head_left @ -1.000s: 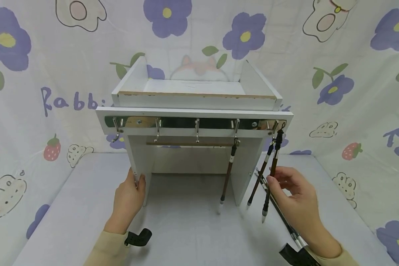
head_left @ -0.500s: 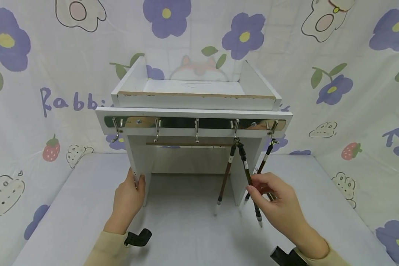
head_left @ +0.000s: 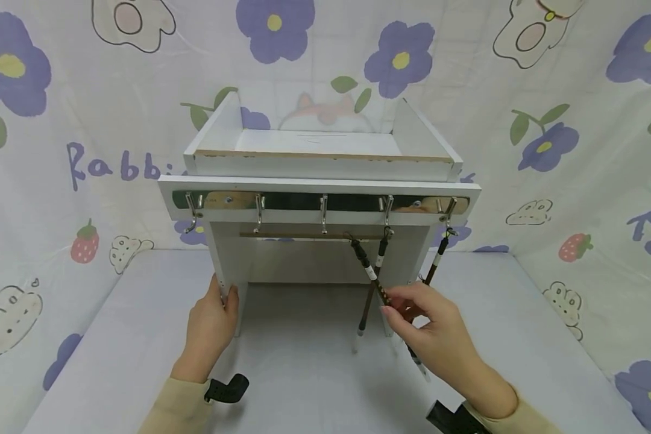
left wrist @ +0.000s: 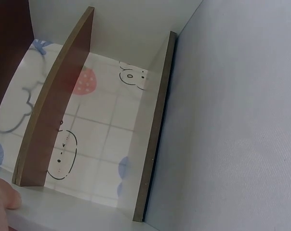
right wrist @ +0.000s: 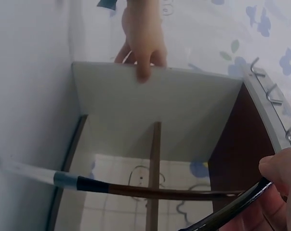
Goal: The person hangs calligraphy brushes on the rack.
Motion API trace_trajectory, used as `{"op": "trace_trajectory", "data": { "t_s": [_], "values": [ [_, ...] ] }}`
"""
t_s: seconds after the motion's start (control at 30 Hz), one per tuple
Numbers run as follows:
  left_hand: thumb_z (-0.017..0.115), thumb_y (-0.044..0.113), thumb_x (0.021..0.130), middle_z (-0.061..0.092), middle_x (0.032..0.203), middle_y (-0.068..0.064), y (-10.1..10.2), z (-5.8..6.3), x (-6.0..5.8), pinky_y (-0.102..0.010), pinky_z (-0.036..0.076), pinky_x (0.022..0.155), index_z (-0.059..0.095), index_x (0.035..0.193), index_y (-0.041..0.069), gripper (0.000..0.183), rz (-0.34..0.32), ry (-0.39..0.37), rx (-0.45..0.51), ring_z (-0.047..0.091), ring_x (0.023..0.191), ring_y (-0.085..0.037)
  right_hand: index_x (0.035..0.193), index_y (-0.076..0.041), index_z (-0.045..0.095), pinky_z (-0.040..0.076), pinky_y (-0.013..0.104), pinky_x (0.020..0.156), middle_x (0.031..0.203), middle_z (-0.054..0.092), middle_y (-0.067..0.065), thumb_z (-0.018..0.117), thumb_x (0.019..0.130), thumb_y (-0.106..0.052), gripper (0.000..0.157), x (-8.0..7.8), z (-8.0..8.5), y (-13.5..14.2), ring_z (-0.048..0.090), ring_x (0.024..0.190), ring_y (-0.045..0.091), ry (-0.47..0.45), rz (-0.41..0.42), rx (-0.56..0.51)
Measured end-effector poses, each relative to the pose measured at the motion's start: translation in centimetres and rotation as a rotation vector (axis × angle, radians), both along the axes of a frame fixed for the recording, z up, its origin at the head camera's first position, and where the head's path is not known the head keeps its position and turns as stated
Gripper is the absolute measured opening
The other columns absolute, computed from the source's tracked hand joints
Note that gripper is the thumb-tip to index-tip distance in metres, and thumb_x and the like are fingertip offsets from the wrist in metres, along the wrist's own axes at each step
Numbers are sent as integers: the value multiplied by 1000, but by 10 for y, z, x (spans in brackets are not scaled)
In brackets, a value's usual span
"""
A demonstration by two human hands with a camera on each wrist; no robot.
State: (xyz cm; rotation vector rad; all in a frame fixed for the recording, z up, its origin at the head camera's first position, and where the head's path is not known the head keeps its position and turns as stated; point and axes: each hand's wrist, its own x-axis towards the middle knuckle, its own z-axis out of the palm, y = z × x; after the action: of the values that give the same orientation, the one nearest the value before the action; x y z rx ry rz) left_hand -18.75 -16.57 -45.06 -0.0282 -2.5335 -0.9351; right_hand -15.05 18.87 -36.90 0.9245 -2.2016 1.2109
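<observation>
In the head view my right hand (head_left: 439,337) pinches a calligraphy brush (head_left: 370,272) by its shaft, tip down, its loop end leaning left. The loop is just below and to the right of the middle hook (head_left: 323,214). A second brush (head_left: 367,307) hangs from the hook right of the middle, behind the held one. A third brush (head_left: 438,256) hangs from the rightmost hook, its lower part hidden by my hand. My left hand (head_left: 210,328) grips the white shelf's left side panel (head_left: 228,259), thumb on the inside; the right wrist view shows this hand (right wrist: 143,43) too.
The white shelf (head_left: 314,185) stands on a white table (head_left: 114,361), with a metal hook rail (head_left: 293,201) along its front. Two hooks on the left bear nothing. A printed curtain (head_left: 521,90) hangs behind. Inside the shelf a thin board (left wrist: 54,96) runs across.
My right hand has carried the brush leftward from beside the rightmost hook, past the hanging brush, toward the middle hook, and its top now tilts further left. The left hand stays put.
</observation>
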Motion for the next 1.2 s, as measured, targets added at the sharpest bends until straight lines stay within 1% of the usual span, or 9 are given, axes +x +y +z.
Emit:
{"op": "trace_trajectory", "data": {
  "t_s": [0.27, 0.53, 0.7, 0.87, 1.03, 1.2],
  "values": [
    [49, 20, 100, 67, 94, -29, 0, -1, 0, -52, 51, 59, 45, 127, -1, 34, 11, -8, 9, 67, 76, -41, 107, -13, 69, 51, 23, 62, 89, 63, -8, 76, 82, 0, 30, -5, 1, -13, 59, 77, 8, -13, -10, 30],
    [50, 19, 100, 67, 90, -27, 1, -2, -1, -52, 49, 56, 46, 126, -1, 33, 12, 19, 3, 66, 71, -39, 104, -13, 69, 52, 23, 61, 86, 62, -7, 76, 78, 6, 33, -6, 1, -18, 58, 74, 10, -13, -24, 33],
    [51, 18, 99, 67, 88, -27, -1, -1, 0, -51, 49, 54, 46, 126, -1, 33, 13, 29, -9, 66, 68, -39, 103, -12, 68, 52, 25, 61, 85, 61, -7, 76, 77, 7, 33, -6, -2, -20, 58, 74, 10, -27, -42, 45],
    [51, 18, 99, 67, 89, -28, -1, -1, 0, -52, 49, 55, 45, 127, -2, 35, 11, 30, -6, 66, 70, -40, 105, -13, 68, 53, 26, 61, 86, 61, -8, 77, 79, 3, 32, -8, -8, -20, 59, 74, 9, -45, -57, 40],
    [51, 19, 99, 67, 90, -28, -2, -1, -1, -52, 49, 55, 44, 129, -1, 37, 13, 21, -1, 66, 70, -40, 110, -13, 66, 54, 26, 64, 90, 62, -10, 74, 84, -2, 29, -9, -16, -32, 61, 77, 9, -99, -23, 20],
    [50, 19, 100, 67, 91, -29, -3, -3, 0, -50, 50, 55, 43, 131, -2, 38, 2, 11, 0, 66, 69, -39, 110, -17, 65, 54, 28, 66, 91, 62, -11, 73, 87, -9, 25, -10, -26, -49, 61, 81, 10, -184, 5, -18]
  ]
}}
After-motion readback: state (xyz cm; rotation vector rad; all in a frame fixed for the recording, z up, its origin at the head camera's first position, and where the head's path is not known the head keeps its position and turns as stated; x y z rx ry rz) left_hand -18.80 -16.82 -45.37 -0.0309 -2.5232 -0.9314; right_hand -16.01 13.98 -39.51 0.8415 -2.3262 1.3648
